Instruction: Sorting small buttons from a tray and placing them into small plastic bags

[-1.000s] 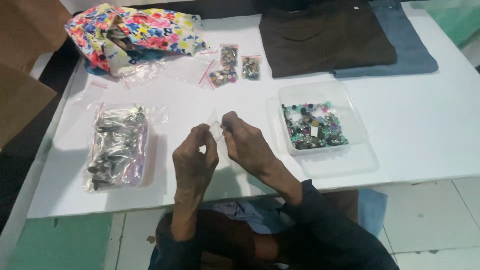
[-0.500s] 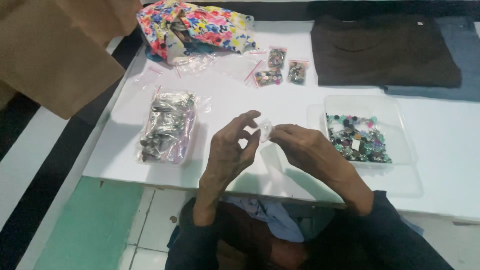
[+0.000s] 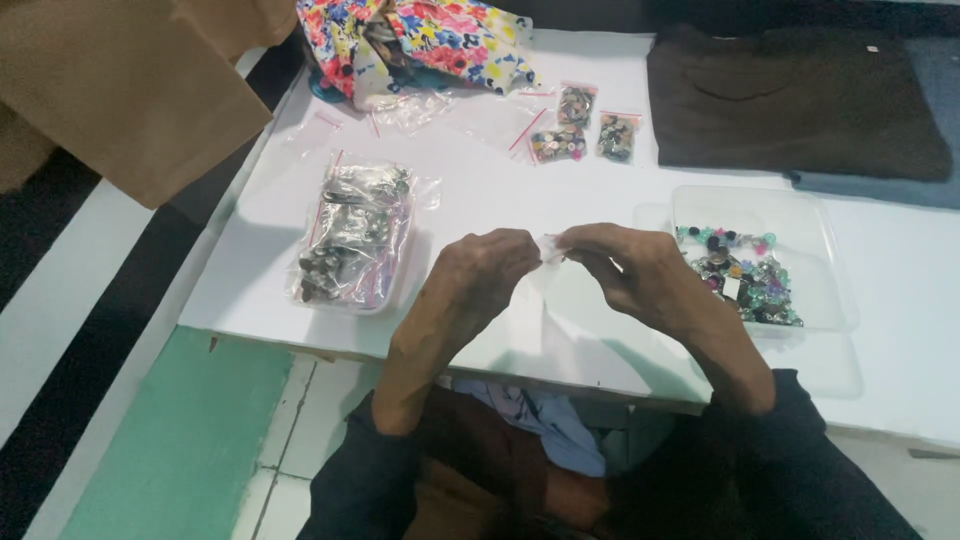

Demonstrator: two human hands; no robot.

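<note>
Hands drawn closer, left hand (image 3: 478, 285), right hand (image 3: 625, 270) pinching small clear bag (image 3: 551, 252)

Hands: the left hand (image 3: 480, 285) and right hand (image 3: 625, 270), parted by a small gap a second ago, now meet fingertip to fingertip on the small clear plastic bag (image 3: 549, 250), both pinching its top edge. Left fingers, loosely spread before, have curled into a closed pinch.
</note>
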